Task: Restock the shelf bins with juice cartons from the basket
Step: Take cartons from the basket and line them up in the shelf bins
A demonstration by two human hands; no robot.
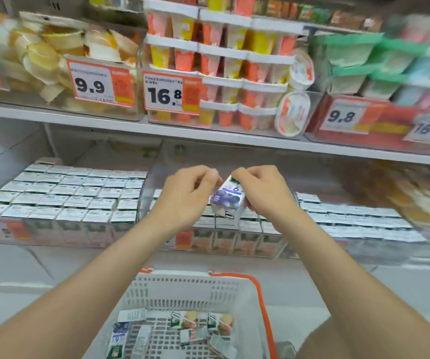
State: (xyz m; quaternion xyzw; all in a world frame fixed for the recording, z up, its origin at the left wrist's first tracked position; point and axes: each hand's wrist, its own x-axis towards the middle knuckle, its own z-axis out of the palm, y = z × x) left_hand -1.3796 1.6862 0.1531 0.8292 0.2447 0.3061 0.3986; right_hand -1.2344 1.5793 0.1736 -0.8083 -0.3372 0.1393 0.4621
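Closest in, white basket (182,288) with an orange handle, several juice cartons (120,332) lying loose on its floor. Just above, left hand (185,195) and right hand (263,190) close together, both clamped on one blueberry carton (228,199), held tilted in the air over the middle shelf bin (224,242). Packed rows of carton tops in that bin and in the left bin (53,233). Farther back, upper shelf (105,125) with stacked dessert cups (221,63) and price tags (100,82) reading 9.9, 16.8, 9.8.
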